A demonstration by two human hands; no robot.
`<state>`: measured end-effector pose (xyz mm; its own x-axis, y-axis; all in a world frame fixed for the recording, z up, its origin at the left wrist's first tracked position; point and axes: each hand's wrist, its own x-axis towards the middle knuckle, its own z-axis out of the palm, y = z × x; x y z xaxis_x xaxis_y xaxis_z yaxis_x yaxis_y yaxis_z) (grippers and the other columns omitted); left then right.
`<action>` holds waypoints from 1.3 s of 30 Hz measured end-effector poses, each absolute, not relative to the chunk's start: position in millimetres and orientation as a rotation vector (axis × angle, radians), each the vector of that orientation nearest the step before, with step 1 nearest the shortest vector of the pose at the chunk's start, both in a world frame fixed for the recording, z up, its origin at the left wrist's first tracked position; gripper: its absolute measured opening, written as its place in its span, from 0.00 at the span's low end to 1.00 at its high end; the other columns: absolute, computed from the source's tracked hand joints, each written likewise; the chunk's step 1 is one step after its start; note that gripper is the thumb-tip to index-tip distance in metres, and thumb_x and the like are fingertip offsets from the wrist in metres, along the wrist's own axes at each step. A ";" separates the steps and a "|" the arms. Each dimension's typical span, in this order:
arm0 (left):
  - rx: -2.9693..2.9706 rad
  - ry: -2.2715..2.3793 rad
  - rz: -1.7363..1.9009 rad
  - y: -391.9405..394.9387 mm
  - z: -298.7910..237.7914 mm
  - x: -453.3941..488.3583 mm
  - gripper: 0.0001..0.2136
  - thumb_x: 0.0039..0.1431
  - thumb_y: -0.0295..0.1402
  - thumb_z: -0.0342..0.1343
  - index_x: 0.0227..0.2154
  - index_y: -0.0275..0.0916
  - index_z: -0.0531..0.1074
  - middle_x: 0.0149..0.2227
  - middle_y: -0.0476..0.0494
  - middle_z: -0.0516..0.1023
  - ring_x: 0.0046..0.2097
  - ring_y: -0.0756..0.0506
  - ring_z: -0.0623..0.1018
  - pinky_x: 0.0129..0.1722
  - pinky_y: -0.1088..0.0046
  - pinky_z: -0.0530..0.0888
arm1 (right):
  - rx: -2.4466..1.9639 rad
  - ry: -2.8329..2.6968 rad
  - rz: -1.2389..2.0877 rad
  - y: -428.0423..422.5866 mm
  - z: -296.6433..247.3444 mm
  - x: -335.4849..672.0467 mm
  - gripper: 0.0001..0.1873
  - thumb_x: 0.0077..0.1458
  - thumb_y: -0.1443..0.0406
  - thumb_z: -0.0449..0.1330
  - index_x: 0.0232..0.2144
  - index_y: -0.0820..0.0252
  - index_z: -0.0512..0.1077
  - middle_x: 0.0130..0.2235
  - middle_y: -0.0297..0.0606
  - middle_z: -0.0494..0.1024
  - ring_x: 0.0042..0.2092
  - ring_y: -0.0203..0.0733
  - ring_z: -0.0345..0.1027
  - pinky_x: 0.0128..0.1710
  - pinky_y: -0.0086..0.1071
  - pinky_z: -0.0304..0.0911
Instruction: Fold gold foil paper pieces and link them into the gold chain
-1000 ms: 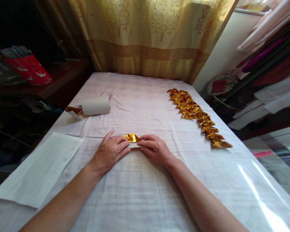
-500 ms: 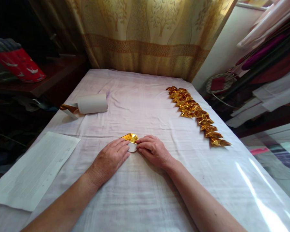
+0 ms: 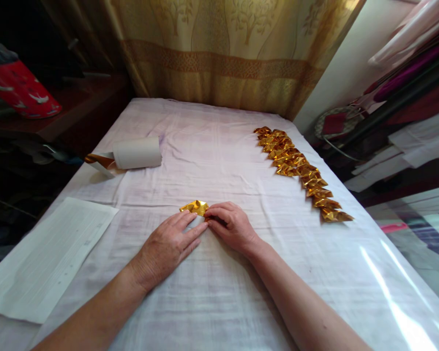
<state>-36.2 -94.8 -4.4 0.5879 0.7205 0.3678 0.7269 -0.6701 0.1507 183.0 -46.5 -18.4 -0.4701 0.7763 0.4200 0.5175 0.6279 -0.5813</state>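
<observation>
A small piece of gold foil paper (image 3: 193,207) with a whitish underside lies partly folded on the white cloth, at the middle of the head view. My left hand (image 3: 171,239) holds it down from the left, with fingers laid over it and the thumb touching its near edge. On the other side, my right hand (image 3: 232,225) pinches the right end between thumb and bent fingers. The fingertips of both hands almost meet, and they hide part of the folds. Several folded gold foil pieces (image 3: 296,165) stand in slanting rows on the right.
A white roll (image 3: 137,152) lies at the left, with a gold-lined strip (image 3: 100,161) by its end. A printed white sheet (image 3: 54,256) is nearer to me. A red container (image 3: 25,90) stands on a dark side table. Behind hangs a gold curtain (image 3: 219,53); clothes (image 3: 420,122) hang at right.
My left thumb has moved right along the near edge, toward my right fingertips. Less of the pale underside shows, and the gold part sits slightly further left. The whole view has shifted a little.
</observation>
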 end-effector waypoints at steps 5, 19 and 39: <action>-2.779 -1.264 -0.638 -94.6 -3.7 -35.7 0.16 0.68 0.34 0.50 0.56 0.44 0.72 0.56 0.38 0.74 0.57 0.39 0.73 0.57 0.58 0.74 | -1.008 -2.179 0.501 -45.3 -19.0 184.2 0.07 0.58 0.67 0.63 0.40 0.55 0.78 0.42 0.40 0.82 0.43 0.43 0.75 0.45 0.37 0.69; -2.772 -1.293 -0.618 -95.1 -3.4 -33.0 0.15 0.67 0.33 0.51 0.53 0.41 0.73 0.55 0.37 0.74 0.56 0.38 0.74 0.56 0.58 0.74 | -1.063 -2.151 0.510 -47.0 -18.9 179.0 0.07 0.55 0.69 0.64 0.38 0.57 0.78 0.43 0.42 0.80 0.44 0.45 0.74 0.46 0.39 0.69; -2.899 -1.286 -0.600 -93.3 1.3 -41.2 0.15 0.68 0.34 0.50 0.53 0.46 0.74 0.58 0.38 0.72 0.59 0.38 0.73 0.59 0.56 0.72 | -1.031 -2.148 0.477 -44.7 -26.8 179.5 0.08 0.61 0.68 0.60 0.38 0.54 0.79 0.42 0.41 0.80 0.45 0.43 0.74 0.47 0.39 0.69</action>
